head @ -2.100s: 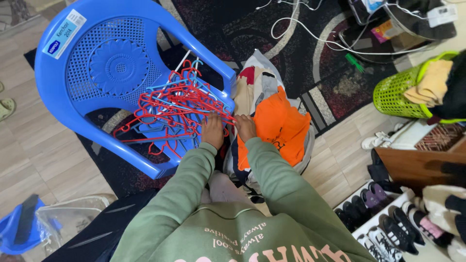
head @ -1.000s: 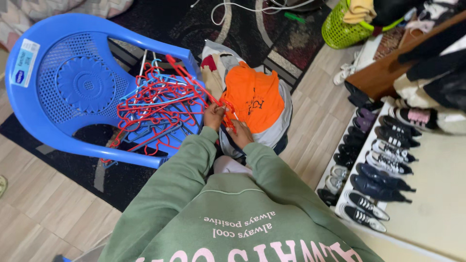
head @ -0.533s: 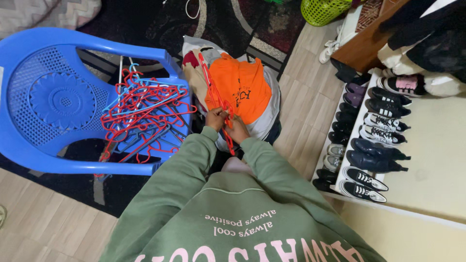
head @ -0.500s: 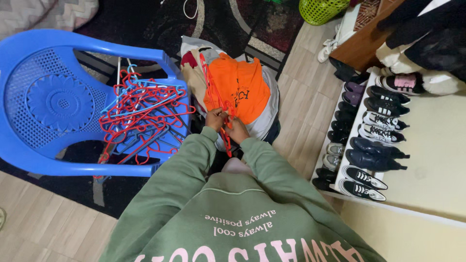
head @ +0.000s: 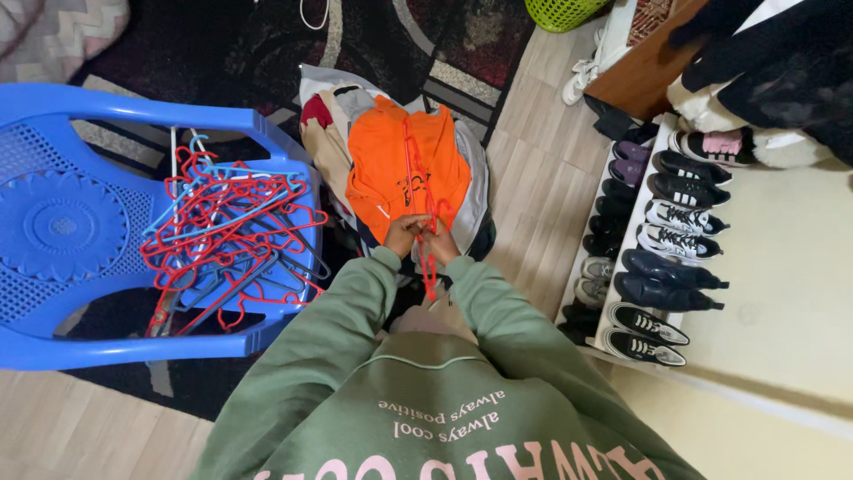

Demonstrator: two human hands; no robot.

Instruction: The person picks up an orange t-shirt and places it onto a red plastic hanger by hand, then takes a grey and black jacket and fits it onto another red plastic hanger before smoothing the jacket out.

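Over a dark patterned rug [head: 267, 44], both hands, left hand [head: 405, 235] and right hand [head: 442, 244], apparently grip a red plastic hanger [head: 421, 191] whose length runs away across the orange shirt [head: 391, 169].

Both green-sleeved arms reach forward and angle in toward each other, the left hand [head: 407, 233] and right hand [head: 442, 244] meeting side by side in front of the body, knuckles up, fingers curled shut in a pinch.
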